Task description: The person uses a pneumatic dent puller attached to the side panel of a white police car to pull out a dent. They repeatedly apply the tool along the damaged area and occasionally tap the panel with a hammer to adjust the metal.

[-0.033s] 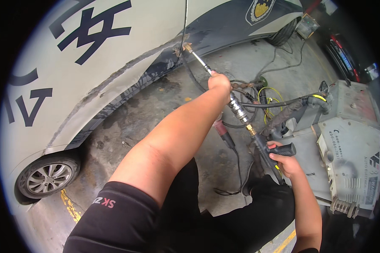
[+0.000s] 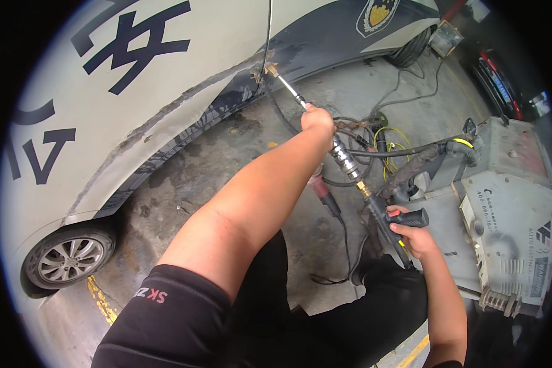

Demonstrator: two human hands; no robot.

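A long dent puller with a metal slide shaft and a black pistol-grip gun body (image 2: 346, 162) slants from the car's side down toward my right. Its copper-coloured tip (image 2: 272, 69) meets the car body (image 2: 165, 92) beside a door seam, at the end of a scraped, creased grey strip (image 2: 159, 115). My left hand (image 2: 318, 118) is wrapped round the shaft, partway back from the tip. At the rear, my right hand (image 2: 414, 238) grips the gun by its black handle (image 2: 414, 218), thumb along the body; some fingers are hidden.
At the right stands a grey repair machine (image 2: 509, 227) with thick cables. A red and black corded power tool (image 2: 326, 195) lies on the floor between my arms. Tangled cables and a yellow cord (image 2: 394, 142) lie beyond. A work lamp (image 2: 446, 38) stands near the car's far wheel (image 2: 411, 50).
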